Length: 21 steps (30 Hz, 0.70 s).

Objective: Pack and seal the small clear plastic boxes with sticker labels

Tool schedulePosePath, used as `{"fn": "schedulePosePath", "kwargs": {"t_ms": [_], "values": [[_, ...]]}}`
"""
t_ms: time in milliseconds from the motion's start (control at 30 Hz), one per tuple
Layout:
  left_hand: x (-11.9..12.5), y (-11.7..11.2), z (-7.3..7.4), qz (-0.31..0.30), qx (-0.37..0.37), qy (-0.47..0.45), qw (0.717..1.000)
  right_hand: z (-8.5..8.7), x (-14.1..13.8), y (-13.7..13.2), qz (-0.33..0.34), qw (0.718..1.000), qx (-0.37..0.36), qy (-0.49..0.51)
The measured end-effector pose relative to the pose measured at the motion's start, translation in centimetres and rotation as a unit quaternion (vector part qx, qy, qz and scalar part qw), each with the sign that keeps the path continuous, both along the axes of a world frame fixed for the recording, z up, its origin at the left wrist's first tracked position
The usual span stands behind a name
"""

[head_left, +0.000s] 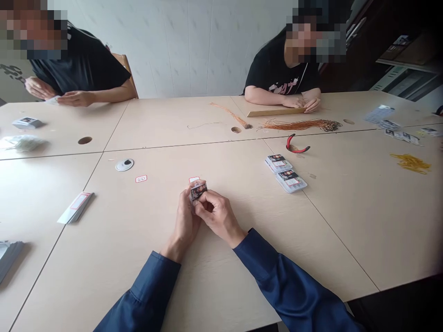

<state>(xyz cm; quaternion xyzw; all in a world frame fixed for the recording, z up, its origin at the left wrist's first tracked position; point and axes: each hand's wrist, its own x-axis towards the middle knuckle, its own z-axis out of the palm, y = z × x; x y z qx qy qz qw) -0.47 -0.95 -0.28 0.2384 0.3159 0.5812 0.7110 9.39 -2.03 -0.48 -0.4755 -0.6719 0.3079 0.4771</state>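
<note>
Two closed hands, our left hand (183, 219) and our right hand (218, 216), pinch a small printed packet (198, 192) between fingers and thumbs. We see two plastic cases (285, 175) ahead and right of this grip; a red-bordered label (141, 179) lies ahead and left.

Assembly workroom: joined tables (346, 221), seated co-workers (280, 69), bundled orange wires (299, 125), red-handled pliers (296, 144)

Small printed pkt (198, 192), tilted, hand-held
</note>
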Motion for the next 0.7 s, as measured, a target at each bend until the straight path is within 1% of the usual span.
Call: {"fn": "schedulePosePath", "kwargs": {"t_ms": [133,233,367,500,600,700], "values": [[0.19,-0.07,0.13,0.013,0.014,0.011,1.0,-0.21,-0.05,0.04,-0.003,1.0,0.006,-0.018],[0.27,-0.09,0.15,0.011,0.018,0.011,1.0,-0.38,-0.07,0.01,-0.006,1.0,0.008,-0.027],[0.28,-0.08,0.39,0.007,0.01,0.004,1.0,-0.44,-0.05,-0.02,-0.011,1.0,0.008,-0.027],[0.21,0.0,0.63,0.004,-0.011,-0.005,1.0,-0.24,0.02,-0.08,-0.001,1.0,0.003,-0.003],[0.11,0.11,0.42,-0.004,-0.016,-0.015,1.0,-0.17,0.05,-0.11,0.006,1.0,0.006,-0.009],[0.07,0.13,0.14,0.002,-0.012,-0.022,1.0,-0.27,0.02,-0.07,0.01,0.999,0.012,-0.029]]}}
